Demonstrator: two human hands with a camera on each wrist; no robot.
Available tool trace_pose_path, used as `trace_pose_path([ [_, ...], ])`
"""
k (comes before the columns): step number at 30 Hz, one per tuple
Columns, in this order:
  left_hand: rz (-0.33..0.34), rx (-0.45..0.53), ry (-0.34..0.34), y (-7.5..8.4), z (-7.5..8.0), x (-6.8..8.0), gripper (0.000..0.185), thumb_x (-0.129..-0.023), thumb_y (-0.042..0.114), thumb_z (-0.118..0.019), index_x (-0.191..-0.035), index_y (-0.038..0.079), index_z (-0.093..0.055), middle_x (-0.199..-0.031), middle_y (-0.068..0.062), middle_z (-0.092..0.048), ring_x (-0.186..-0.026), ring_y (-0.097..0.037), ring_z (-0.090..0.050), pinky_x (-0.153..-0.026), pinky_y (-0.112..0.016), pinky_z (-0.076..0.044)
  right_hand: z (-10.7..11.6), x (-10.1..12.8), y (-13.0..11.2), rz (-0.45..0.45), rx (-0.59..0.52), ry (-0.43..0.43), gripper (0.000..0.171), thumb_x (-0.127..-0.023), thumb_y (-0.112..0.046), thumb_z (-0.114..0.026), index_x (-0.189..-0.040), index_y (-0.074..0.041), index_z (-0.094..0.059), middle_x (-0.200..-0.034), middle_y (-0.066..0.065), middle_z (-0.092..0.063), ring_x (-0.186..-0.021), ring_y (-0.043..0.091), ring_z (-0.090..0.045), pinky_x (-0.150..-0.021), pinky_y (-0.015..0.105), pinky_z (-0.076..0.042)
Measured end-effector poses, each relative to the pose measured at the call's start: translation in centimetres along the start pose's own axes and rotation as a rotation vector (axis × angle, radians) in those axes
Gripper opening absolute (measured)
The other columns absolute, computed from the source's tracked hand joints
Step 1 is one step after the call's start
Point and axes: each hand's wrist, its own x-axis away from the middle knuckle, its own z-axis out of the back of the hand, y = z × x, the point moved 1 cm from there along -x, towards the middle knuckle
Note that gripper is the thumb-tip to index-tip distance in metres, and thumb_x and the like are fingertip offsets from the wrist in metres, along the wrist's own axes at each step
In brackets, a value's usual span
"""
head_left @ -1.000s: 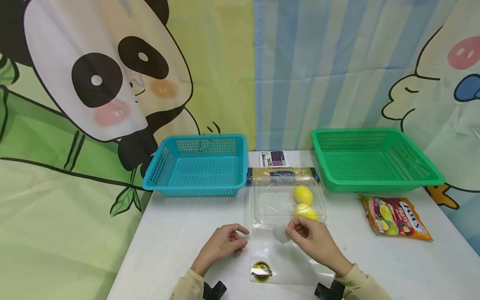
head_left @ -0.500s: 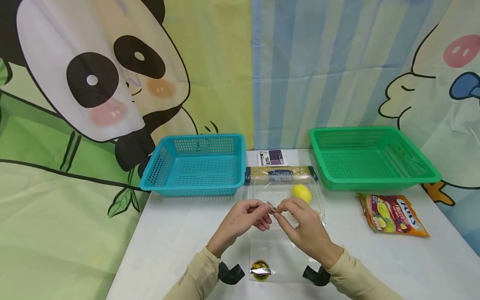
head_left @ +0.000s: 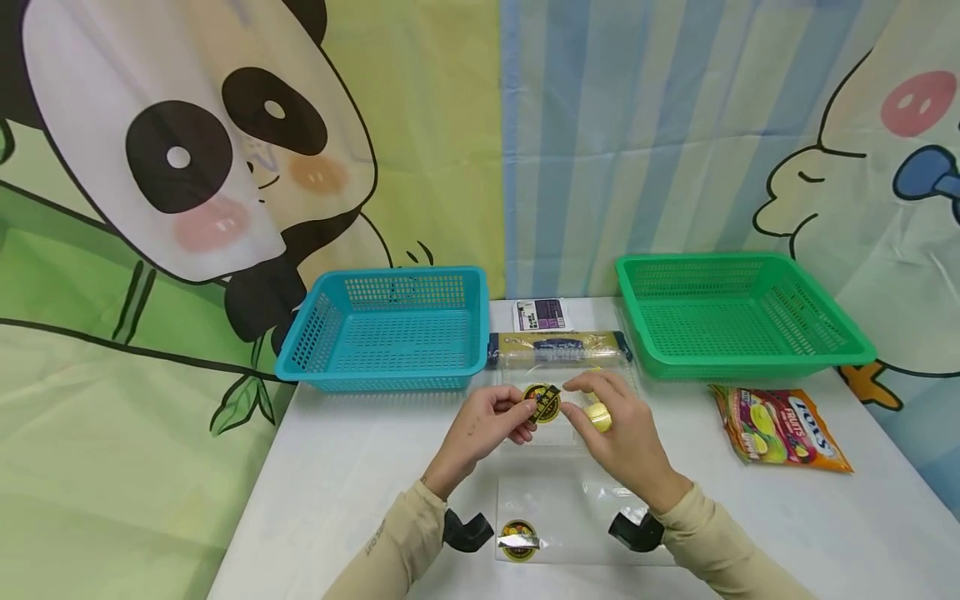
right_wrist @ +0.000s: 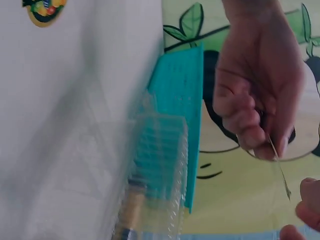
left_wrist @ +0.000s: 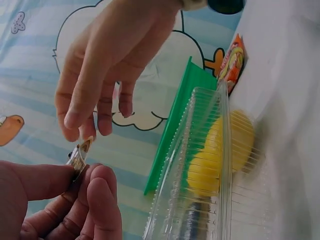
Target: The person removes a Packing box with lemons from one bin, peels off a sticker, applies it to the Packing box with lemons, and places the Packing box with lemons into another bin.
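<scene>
My left hand (head_left: 483, 425) pinches a round black-and-gold sticker (head_left: 543, 403) between thumb and fingers, its printed face toward the head camera. Thumb and fingers of my right hand (head_left: 622, 433) are parted beside the sticker's right edge; in the right wrist view its fingertips (right_wrist: 306, 192) stand apart from that edge. Beneath the hands lies a clear plastic box (left_wrist: 226, 145), with yellow lemons (left_wrist: 235, 137) seen through its ribbed wall. Partly hidden by the right hand, one lemon shows in the head view. Nearer me, a transparent sheet (head_left: 577, 533) carries another round sticker (head_left: 517, 542).
A blue basket (head_left: 480, 325) stands back left and a green basket (head_left: 750, 368) back right. A gold-and-navy packet (head_left: 558, 345) lies behind the box, with a printed card (head_left: 542, 315) beyond. A Fox's sweets bag (head_left: 780, 429) lies at right.
The right hand has carried the sticker up from above the sheet to the left hand. My left hand has risen, moved rightward and taken hold of it; the right fingers have come off it.
</scene>
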Motion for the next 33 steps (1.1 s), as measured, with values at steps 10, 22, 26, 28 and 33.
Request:
trace_pose_path([
  [10, -0.055, -0.131, -0.056, 0.1, -0.7, -1.3, 0.020, -0.098, 0.023, -0.068, -0.095, 0.004, -0.072, -0.079, -0.008, -0.073, -0.066, -0.015, -0.068, -0.065, -0.034, -0.062, 0.3, -1.5, 1.8, -0.175, -0.054, -0.143, 0.005, -0.092, -0.013, -0.074, -0.091, -0.018, -0.072, -0.083, -0.007, -0.069, -0.077, 0.007, -0.060, -0.064, 0.035, -0.057],
  [22, -0.082, -0.328, 0.051, -0.1, -0.9, -3.6, 0.019, -0.098, 0.026, -0.068, -0.088, 0.011, -0.073, -0.073, 0.000, -0.069, -0.063, -0.011, -0.064, -0.058, -0.027, -0.056, 0.1, -1.3, 3.4, -0.344, 0.000, -0.142, 0.013, -0.094, -0.021, -0.074, -0.082, -0.015, -0.071, -0.077, -0.004, -0.069, -0.069, 0.008, -0.059, -0.061, 0.022, -0.049],
  [26, -0.085, -0.377, 0.104, -0.2, -1.3, -4.3, 0.018, -0.099, 0.026, -0.067, -0.089, 0.011, -0.071, -0.074, 0.001, -0.068, -0.064, -0.011, -0.063, -0.055, -0.026, -0.052, -0.1, -1.5, 4.0, -0.362, 0.021, -0.168, 0.014, -0.094, -0.021, -0.073, -0.082, -0.014, -0.070, -0.076, -0.003, -0.069, -0.067, 0.012, -0.059, -0.060, 0.023, -0.049],
  [28, -0.081, -0.377, 0.108, -0.1, -1.4, -4.6, 0.016, -0.100, 0.023, -0.066, -0.091, 0.010, -0.072, -0.076, 0.000, -0.069, -0.065, -0.011, -0.063, -0.056, -0.026, -0.053, -0.2, -1.6, 4.3, -0.359, 0.031, -0.170, 0.013, -0.094, -0.020, -0.073, -0.083, -0.013, -0.071, -0.075, -0.003, -0.068, -0.067, 0.014, -0.060, -0.059, 0.023, -0.050],
  [33, -0.074, -0.397, 0.091, 0.2, -1.5, -5.6, 0.013, -0.100, 0.017, -0.064, -0.095, 0.008, -0.072, -0.081, -0.002, -0.070, -0.068, -0.011, -0.063, -0.057, -0.024, -0.052, -0.3, -1.7, 5.1, -0.345, 0.045, -0.157, 0.012, -0.093, -0.017, -0.073, -0.082, -0.012, -0.072, -0.074, -0.002, -0.068, -0.065, 0.016, -0.061, -0.058, 0.024, -0.050],
])
